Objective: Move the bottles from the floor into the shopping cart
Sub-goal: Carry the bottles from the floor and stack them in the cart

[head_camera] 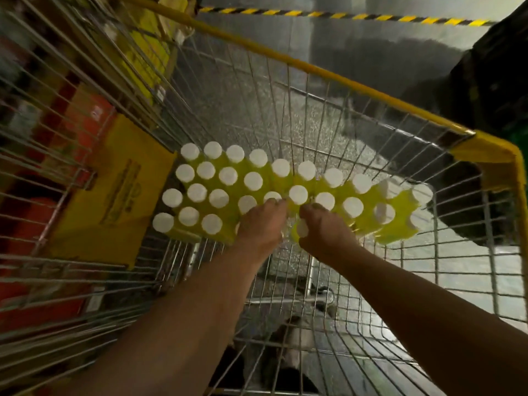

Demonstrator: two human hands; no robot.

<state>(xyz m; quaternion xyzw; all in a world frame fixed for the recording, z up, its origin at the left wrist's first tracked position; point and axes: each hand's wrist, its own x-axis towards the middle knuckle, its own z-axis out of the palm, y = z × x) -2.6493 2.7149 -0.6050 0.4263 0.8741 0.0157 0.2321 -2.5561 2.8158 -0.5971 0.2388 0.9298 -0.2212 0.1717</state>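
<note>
Wire shopping cart (pixel 371 91) carries upright bottles (pixel 228 176); right hand (pixel 324 228) grip clamps a bottle (pixel 302 228); left hand (pixel 261 225) grip cannot be determined.

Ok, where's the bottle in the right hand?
Centre of the head view: the bottle sits in the right hand, inside the shopping cart at the near edge of the standing bottles, beside the left hand.

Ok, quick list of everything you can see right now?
bottles: about thirty, yellow-green with white caps, standing packed at the cart's far end
shopping cart: one, silver wire with yellow rim, holding the bottles
cardboard box: one, yellow, beside the cart's left wall
hazard tape: one strip, yellow-black, top of view
left hand: one, on the bottle caps, grip unclear
right hand: one, gripping one of the bottles
</note>
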